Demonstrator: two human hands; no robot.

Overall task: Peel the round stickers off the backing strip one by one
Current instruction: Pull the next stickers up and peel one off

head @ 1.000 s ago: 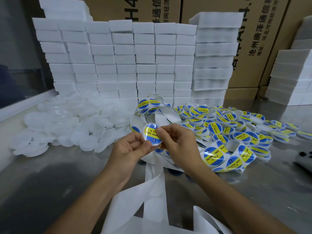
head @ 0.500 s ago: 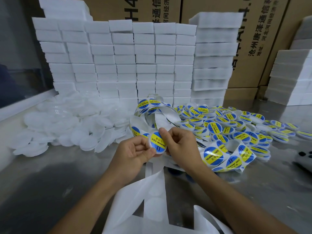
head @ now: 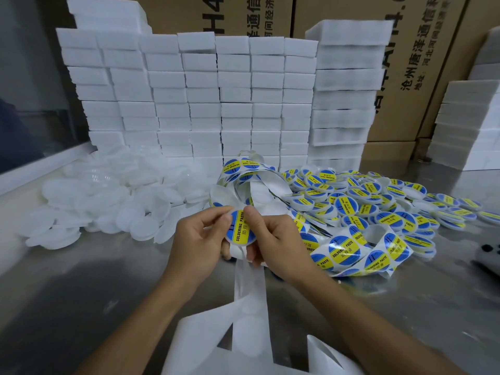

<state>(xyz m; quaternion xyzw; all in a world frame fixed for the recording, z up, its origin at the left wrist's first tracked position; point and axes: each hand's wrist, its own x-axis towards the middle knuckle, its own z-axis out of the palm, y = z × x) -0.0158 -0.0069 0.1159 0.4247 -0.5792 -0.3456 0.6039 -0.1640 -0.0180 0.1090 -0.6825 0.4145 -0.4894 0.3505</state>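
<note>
Nearest you, spent backing strip (head: 250, 301) trails off the steel table (head: 81, 307) toward your lap in loose white loops. If a forearm drags across those loops, the whole strip can be tugged and the length you are working may jerk out of your fingers.

Just beyond, your left hand (head: 200, 239) and right hand (head: 273, 242) meet over one round sticker (head: 240, 226), blue with a yellow "SOLDERING PASTE" band. Your left fingers curl round its left edge and your right thumb presses on its upper right edge, so both hands hold the same disc. It seems to sit on a clear lid, though I cannot tell that for sure. The risk here is a crooked or creased label: press one side down first and a bubble or fold is likely to set. Your thumb pad on the adhesive rim could also weaken the stick.

To your right, the unpeeled strip (head: 378, 250) lies curled with stickers facing up, close beside the pile of labelled lids (head: 359, 196). A hard pull could sweep that curl into the pile and scatter it, or fold the strip onto itself.

To the left lie blank clear lids (head: 108, 201); behind them stand stacked white foam blocks (head: 205, 98), then cardboard cartons (head: 422, 63). A wide elbow swing could topple the nearer stacks.
</note>
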